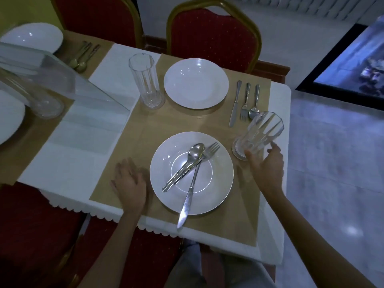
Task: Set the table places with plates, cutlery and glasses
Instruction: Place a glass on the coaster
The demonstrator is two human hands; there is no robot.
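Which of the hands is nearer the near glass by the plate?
Right. The right hand is at the tilted glass, fingers around its base. The left hand lies flat on the placemat across the near plate.

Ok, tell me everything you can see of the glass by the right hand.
The glass is clear, tall and faceted, with an angular rim and a thick patterned base; it looks empty. It leans tilted, rim toward the far right, its base on the tan mat right of the near plate. The right hand touches its lower part with fingers partly curled; whether the grip has closed cannot be told. Its rim shows in front of the far setting's spoon.
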